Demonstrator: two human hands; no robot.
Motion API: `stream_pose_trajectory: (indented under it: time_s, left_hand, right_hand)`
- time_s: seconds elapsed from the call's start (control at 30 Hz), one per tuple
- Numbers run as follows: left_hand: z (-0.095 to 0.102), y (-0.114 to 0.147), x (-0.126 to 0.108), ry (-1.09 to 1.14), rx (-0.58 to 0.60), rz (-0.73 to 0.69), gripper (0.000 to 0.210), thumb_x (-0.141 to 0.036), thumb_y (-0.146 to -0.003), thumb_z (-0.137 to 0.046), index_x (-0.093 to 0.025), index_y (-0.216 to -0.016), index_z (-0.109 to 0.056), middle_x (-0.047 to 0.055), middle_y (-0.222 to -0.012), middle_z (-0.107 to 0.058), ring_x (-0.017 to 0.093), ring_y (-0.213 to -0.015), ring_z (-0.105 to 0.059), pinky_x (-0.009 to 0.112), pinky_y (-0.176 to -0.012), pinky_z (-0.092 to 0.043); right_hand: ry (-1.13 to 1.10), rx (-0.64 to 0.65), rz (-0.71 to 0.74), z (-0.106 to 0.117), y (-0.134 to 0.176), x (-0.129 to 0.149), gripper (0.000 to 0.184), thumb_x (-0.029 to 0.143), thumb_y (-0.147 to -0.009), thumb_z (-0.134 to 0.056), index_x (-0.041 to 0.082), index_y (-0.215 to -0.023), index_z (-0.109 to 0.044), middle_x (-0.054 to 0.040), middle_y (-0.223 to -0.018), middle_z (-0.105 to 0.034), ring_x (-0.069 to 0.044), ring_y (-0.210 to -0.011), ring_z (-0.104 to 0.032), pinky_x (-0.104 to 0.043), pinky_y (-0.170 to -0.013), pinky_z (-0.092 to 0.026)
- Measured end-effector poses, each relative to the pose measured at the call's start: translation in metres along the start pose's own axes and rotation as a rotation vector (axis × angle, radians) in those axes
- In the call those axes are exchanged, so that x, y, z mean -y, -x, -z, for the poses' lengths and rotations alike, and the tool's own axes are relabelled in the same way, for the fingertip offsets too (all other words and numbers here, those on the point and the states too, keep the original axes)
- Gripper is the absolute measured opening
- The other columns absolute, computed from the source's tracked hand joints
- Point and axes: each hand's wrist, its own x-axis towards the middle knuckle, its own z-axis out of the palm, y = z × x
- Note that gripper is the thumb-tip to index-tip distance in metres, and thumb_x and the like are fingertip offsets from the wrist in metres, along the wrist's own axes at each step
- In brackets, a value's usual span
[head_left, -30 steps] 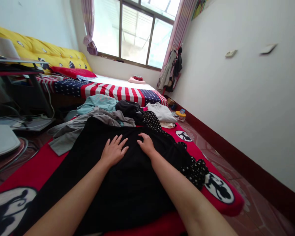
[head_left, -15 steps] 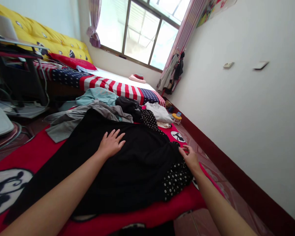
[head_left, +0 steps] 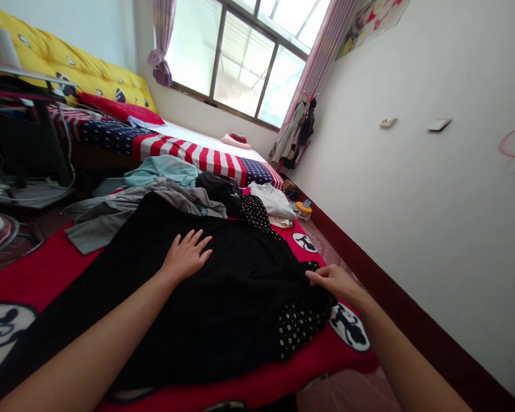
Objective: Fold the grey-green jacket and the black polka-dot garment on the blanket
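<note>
A black dress [head_left: 223, 297] with white-dotted sleeves lies spread across a red blanket [head_left: 257, 383]. One dotted sleeve [head_left: 298, 329] rests toward the near right; the other dotted sleeve [head_left: 255, 212] points away, toward a pile of clothes. My left hand [head_left: 186, 256] lies flat on the middle of the dress, fingers spread. At the dress's right end, by the neckline, my right hand [head_left: 332, 281] is closed, thumb and fingers pinching the black cloth.
Beyond the dress lie a grey garment [head_left: 107, 214], a light blue garment [head_left: 163, 170], a dark garment [head_left: 218, 189] and a white garment [head_left: 272, 200]. A bed [head_left: 197, 153] stands under the window. A desk [head_left: 26, 114] is at left, a white wall [head_left: 412, 200] at right.
My right hand has shifted slightly down, and its fingers have closed on the cloth near the neckline. My left hand stays flat on the dress. The view has turned a little.
</note>
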Motion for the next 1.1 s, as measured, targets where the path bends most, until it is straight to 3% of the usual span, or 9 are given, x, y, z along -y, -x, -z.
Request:
stream_pose_trajectory:
  time_s: [0.1,0.17,0.27,0.43,0.53,0.7,0.9,1.0,1.1]
  left_hand:
    - [-0.001,0.0,0.0,0.001,-0.003,-0.002,0.053,-0.046,-0.094,-0.035,-0.027,-0.143,-0.04,0.007,-0.154,-0.032,0.028,-0.142,-0.026,0.051,-0.113,-0.02]
    - [-0.003,-0.001,0.001,0.007,-0.005,-0.003,0.053,-0.046,-0.094,-0.035,-0.027,-0.143,-0.041,0.007,-0.154,-0.032,0.029,-0.142,-0.026,0.052,-0.112,-0.02]
    - [-0.005,-0.001,0.002,0.032,-0.015,-0.002,0.053,-0.047,-0.094,-0.035,-0.027,-0.143,-0.042,0.007,-0.154,-0.032,0.029,-0.143,-0.026,0.053,-0.113,-0.019]
    - [-0.005,-0.001,0.003,0.069,0.003,0.0,0.054,-0.048,-0.094,-0.034,-0.028,-0.143,-0.042,0.006,-0.154,-0.032,0.028,-0.143,-0.025,0.052,-0.113,-0.018]
    - [-0.003,-0.001,0.004,0.076,0.007,0.012,0.055,-0.051,-0.093,-0.033,-0.028,-0.143,-0.041,0.006,-0.154,-0.032,0.028,-0.143,-0.025,0.053,-0.113,-0.018]
    - [-0.002,-0.001,0.005,0.075,-0.034,0.094,0.057,-0.053,-0.093,-0.03,-0.026,-0.142,-0.043,0.008,-0.153,-0.035,0.03,-0.142,-0.027,0.054,-0.112,-0.019]
    - [-0.003,-0.002,0.005,0.07,-0.045,0.132,0.058,-0.054,-0.091,-0.033,-0.027,-0.141,-0.044,0.009,-0.153,-0.035,0.031,-0.142,-0.026,0.054,-0.111,-0.019]
    - [-0.003,-0.002,0.004,0.061,-0.046,0.147,0.058,-0.054,-0.091,-0.033,-0.027,-0.142,-0.044,0.009,-0.153,-0.034,0.031,-0.142,-0.026,0.054,-0.111,-0.019]
    - [-0.003,-0.003,0.003,0.051,-0.038,0.15,0.058,-0.054,-0.091,-0.033,-0.027,-0.142,-0.043,0.009,-0.153,-0.033,0.031,-0.142,-0.026,0.054,-0.111,-0.018]
  right_hand:
    - [0.196,-0.261,-0.08,0.009,-0.034,0.009,0.042,0.055,-0.082,-0.053,0.021,-0.067,-0.073,-0.0049,-0.074,-0.069,-0.02,-0.076,-0.063,-0.027,-0.06,-0.037]
    - [0.242,-0.331,-0.076,0.004,-0.06,0.016,0.032,0.047,-0.084,-0.055,0.021,-0.079,-0.073,-0.0062,-0.097,-0.071,-0.02,-0.091,-0.063,-0.025,-0.068,-0.04]
    - [0.245,-0.241,-0.092,-0.016,-0.093,0.026,0.031,0.043,-0.079,-0.063,0.019,-0.097,-0.07,-0.0073,-0.102,-0.07,-0.02,-0.093,-0.064,-0.024,-0.071,-0.043]
    - [0.283,-0.088,-0.091,-0.037,-0.123,0.045,0.027,0.029,-0.055,-0.081,0.016,-0.076,-0.07,-0.0072,-0.079,-0.07,-0.023,-0.077,-0.066,-0.025,-0.062,-0.045]
    - [0.284,-0.135,-0.082,-0.015,-0.138,0.058,0.017,0.026,-0.065,-0.071,0.016,-0.078,-0.07,-0.0087,-0.08,-0.07,-0.023,-0.08,-0.067,-0.026,-0.066,-0.046]
    - [0.25,-0.389,-0.111,0.005,-0.159,0.067,0.042,0.032,-0.088,-0.041,0.012,-0.122,-0.057,-0.0175,-0.114,-0.064,-0.029,-0.111,-0.059,-0.036,-0.089,-0.044]
    - [0.118,-0.264,-0.068,-0.054,-0.156,0.046,0.051,0.011,-0.067,-0.064,0.013,-0.117,-0.061,-0.0128,-0.103,-0.07,-0.026,-0.097,-0.065,-0.03,-0.083,-0.048]
    - [0.052,-0.227,-0.044,-0.049,-0.15,0.023,0.045,0.016,-0.07,-0.065,0.017,-0.114,-0.063,-0.0076,-0.109,-0.069,-0.022,-0.101,-0.064,-0.026,-0.085,-0.048]
    - [0.026,-0.269,-0.125,-0.027,-0.137,-0.001,0.04,0.03,-0.08,-0.059,0.014,-0.117,-0.061,-0.0135,-0.115,-0.066,-0.025,-0.108,-0.061,-0.032,-0.09,-0.046]
